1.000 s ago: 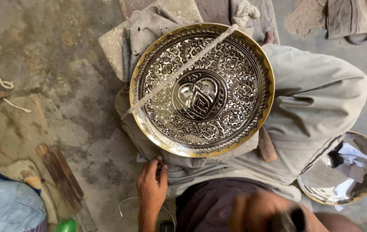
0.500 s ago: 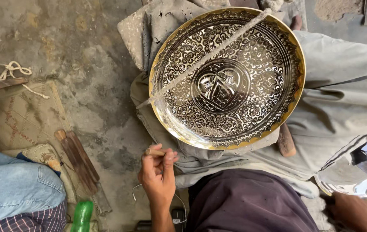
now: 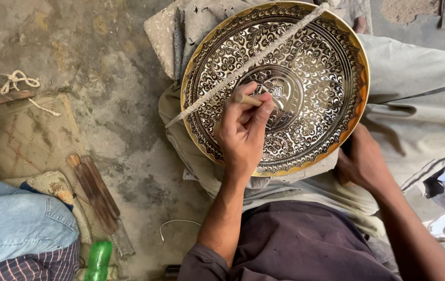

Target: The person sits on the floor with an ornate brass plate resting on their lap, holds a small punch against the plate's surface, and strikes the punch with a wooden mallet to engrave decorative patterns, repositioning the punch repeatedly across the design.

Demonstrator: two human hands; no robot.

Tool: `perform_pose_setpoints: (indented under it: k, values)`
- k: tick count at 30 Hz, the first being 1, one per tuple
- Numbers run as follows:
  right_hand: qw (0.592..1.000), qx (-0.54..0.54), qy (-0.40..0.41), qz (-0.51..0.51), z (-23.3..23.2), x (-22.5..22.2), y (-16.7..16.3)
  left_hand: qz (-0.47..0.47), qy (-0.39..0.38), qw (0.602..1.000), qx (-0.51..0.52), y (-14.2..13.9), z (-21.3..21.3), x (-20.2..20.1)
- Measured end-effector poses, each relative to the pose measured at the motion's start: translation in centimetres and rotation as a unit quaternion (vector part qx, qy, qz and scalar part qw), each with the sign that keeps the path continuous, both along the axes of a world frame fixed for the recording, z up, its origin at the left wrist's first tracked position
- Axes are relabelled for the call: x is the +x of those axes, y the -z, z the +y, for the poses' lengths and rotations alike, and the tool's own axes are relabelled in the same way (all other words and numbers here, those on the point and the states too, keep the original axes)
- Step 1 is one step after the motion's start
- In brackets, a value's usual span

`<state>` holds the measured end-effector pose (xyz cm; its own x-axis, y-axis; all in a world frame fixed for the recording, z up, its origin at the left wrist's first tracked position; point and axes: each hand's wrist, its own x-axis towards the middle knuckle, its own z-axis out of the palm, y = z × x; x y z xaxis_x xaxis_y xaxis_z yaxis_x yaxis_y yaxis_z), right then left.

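The left hand [image 3: 243, 130] is pinching a thin wooden tool [image 3: 251, 100], its long axis running right toward the engraved brass plate's [image 3: 306, 57] centre. The right hand [image 3: 360, 161] is gripping the plate's lower rim, the plate resting on the lap.

The tip of the thin tool [image 3: 249, 100] is hidden beneath the left hand's fingers [image 3: 243, 117], and the right hand's fingers [image 3: 348, 165] are tucked under the engraved plate [image 3: 306, 62].
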<state>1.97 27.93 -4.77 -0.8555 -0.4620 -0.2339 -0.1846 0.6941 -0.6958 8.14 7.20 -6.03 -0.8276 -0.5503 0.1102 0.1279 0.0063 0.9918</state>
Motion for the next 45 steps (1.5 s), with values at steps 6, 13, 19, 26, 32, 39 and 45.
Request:
perform_pose_setpoints:
  k: [6,13,19,26,32,39,45]
  values:
    - [0.969,0.089,0.020,-0.228,0.8,-3.3,0.5,0.001,-0.023,0.998,-0.059,0.2,0.7,0.3]
    - [0.947,0.293,0.036,-0.123,8.7,-0.5,-3.4,0.014,-0.120,0.984,-0.128,-2.5,-2.6,8.3]
    - [0.963,0.212,-0.096,0.135,7.5,2.3,-7.0,-0.091,-0.206,0.970,-0.094,-2.3,-4.4,12.5]
    - [0.855,0.364,-0.278,0.244,4.7,-1.6,-8.1,-0.080,-0.193,0.975,-0.073,-2.0,-3.5,13.5]
    - [0.810,0.313,-0.375,0.323,5.3,-1.5,-6.3,-0.058,-0.188,0.977,-0.077,-2.5,-3.3,14.1]
    - [0.767,0.359,-0.440,0.299,5.1,-2.1,-5.5,-0.045,-0.172,0.983,-0.054,-2.6,-2.5,14.4]
    - [0.769,0.269,-0.426,0.393,4.6,-3.0,-3.9,-0.044,-0.154,0.984,-0.073,-2.7,-2.4,13.9]
